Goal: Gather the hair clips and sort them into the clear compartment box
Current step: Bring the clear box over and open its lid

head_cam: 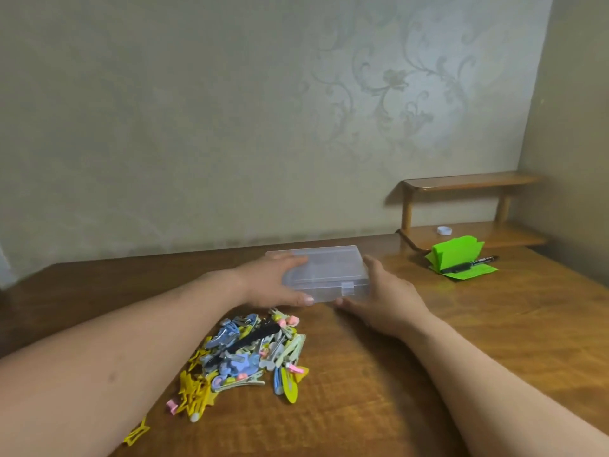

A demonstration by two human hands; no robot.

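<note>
Sorting has not begun: the step in hand looks to be readying the clear compartment box (pixel 326 268). The next move calls for freeing the front latch (pixel 347 287) and raising the lid while one hand steadies the base. The box sits closed on the table (pixel 445 357) at the centre of the frame, a flat, frosted-clear rectangle with dividers showing faintly through it. The left hand (pixel 263 285) clamps its left end, fingers over the lid and thumb along the front edge. The right hand (pixel 385 301) lies against its right end, fingers straight and together. The hair clips (pixel 247 354) lie heaped just below, yellow, blue, pink and black.
</note>
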